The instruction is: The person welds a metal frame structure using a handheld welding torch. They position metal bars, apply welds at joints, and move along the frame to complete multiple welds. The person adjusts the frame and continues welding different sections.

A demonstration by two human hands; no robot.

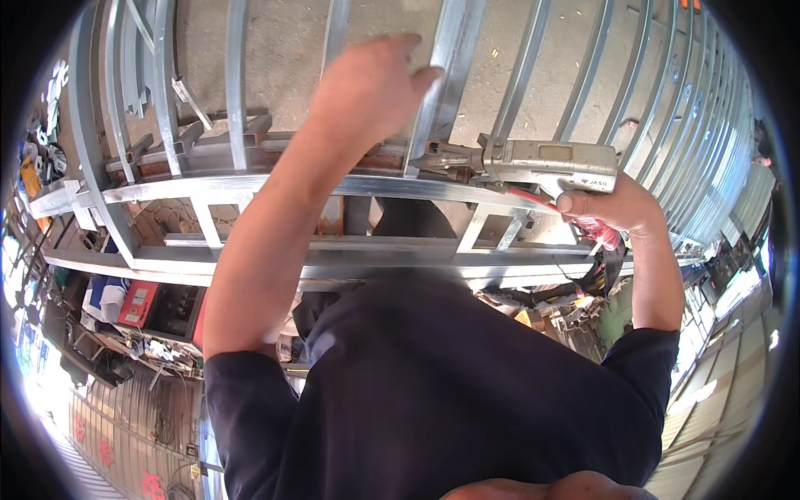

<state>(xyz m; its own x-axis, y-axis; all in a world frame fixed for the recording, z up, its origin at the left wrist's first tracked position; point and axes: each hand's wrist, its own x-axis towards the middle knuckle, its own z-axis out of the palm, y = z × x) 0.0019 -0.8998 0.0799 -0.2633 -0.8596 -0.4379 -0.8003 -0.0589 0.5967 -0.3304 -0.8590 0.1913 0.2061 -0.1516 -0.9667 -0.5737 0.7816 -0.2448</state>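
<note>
In my right hand [621,204] is a silver, box-bodied welding gun [550,160], its narrow nozzle end pointing left. Red wrapping [602,232] covers the part below my fingers. The gun's tip lies close to where a wide metal bar [450,62] meets the front rail [400,185] of a metal frame. My left hand [367,87] reaches out over the frame, thumb and fingers apart and nothing in them. Its thumb is beside the wide bar; whether it touches is unclear. Some fingers are hidden behind the hand.
Parallel metal bars [522,67] run away from me, crowding closer at the right. Nearer my body lies another rail [383,272] with short cross pieces. A red box-shaped machine [140,304] stands at the left. Cables and clutter [575,321] lie below the frame at the right.
</note>
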